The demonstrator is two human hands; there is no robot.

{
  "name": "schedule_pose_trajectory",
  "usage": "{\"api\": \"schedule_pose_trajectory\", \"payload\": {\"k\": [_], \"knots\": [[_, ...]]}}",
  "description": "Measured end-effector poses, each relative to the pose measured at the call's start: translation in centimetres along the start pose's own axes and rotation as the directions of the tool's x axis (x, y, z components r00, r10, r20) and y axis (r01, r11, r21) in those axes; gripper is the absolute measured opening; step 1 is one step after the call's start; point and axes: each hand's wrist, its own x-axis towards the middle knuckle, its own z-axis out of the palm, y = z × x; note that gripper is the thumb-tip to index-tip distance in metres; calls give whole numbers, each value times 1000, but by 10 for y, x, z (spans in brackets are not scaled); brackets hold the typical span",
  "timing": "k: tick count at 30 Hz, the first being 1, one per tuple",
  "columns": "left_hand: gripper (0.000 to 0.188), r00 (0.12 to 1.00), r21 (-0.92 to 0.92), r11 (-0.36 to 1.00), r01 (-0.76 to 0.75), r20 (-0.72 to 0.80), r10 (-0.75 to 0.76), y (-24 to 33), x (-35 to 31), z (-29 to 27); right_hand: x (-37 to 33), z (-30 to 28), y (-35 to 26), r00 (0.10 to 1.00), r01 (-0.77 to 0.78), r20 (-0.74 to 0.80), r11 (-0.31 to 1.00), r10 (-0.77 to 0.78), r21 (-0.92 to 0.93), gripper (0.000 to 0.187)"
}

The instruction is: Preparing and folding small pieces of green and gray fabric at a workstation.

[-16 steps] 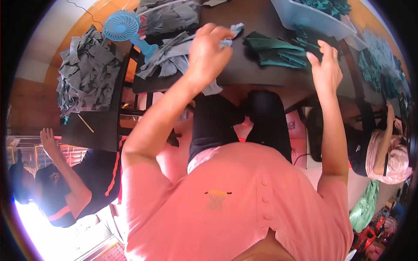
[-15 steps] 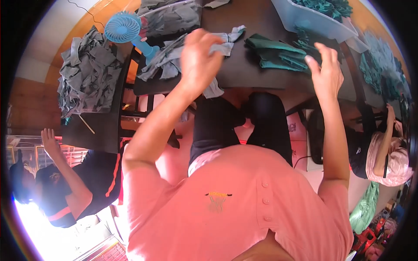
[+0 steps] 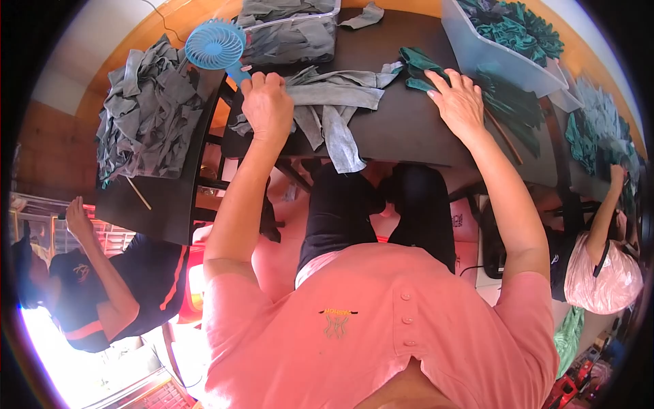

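Note:
My left hand [image 3: 268,108] is closed at the left end of a pale grey cloth strip [image 3: 340,95], its fingers curled down and the fingertips partly hidden. More grey strips lie crossed under it, one hanging past the table's near edge. My right hand [image 3: 458,103] rests with fingers apart on a dark green cloth piece [image 3: 414,61] on the black table [image 3: 402,133]. Right of that hand are a thin brown stick [image 3: 504,138] and a loose heap of dark green strips [image 3: 514,102].
A blue handheld fan [image 3: 215,46] stands beside my left hand. Behind are a clear bin of grey cloth [image 3: 293,41] and a clear tub [image 3: 494,58] of green cloth. A grey cloth heap [image 3: 146,112] is at left. People sit on both sides.
My left hand has moved left and closed at the strip's end. The right hand has come left and down onto the green cloth, which now covers less table. The brown stick now shows.

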Motion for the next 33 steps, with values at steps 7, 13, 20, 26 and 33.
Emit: {"api": "schedule_pose_trajectory", "payload": {"k": [7, 13, 20, 26, 33], "knots": [[11, 928, -271, 951, -147, -372, 37, 8, 21, -28, -3, -26, -8, 888, 103, -453, 994, -72, 44, 25], [9, 908, -434, 858, -274, -412, 81, 41, 45, -39, -14, -42, -65, 937, 245, -349, 731, -9, 637, 13], [10, 979, -552, 828, -96, -202, -21, 46, 58, -26, -29, -40, -142, 857, 515, -287, 718, -428, 469, 18], [7, 978, -978, 204, 40, -3, -207, 78, 64, -96, -3, -23, -93, 944, 267, -305, 835, -126, 481, 16], [6, 980, -980, -124, 157, 169, -100, 114, 49, -139, -9, -116, -86, 838, 358, -534, 624, 114, 695, 32]]}}
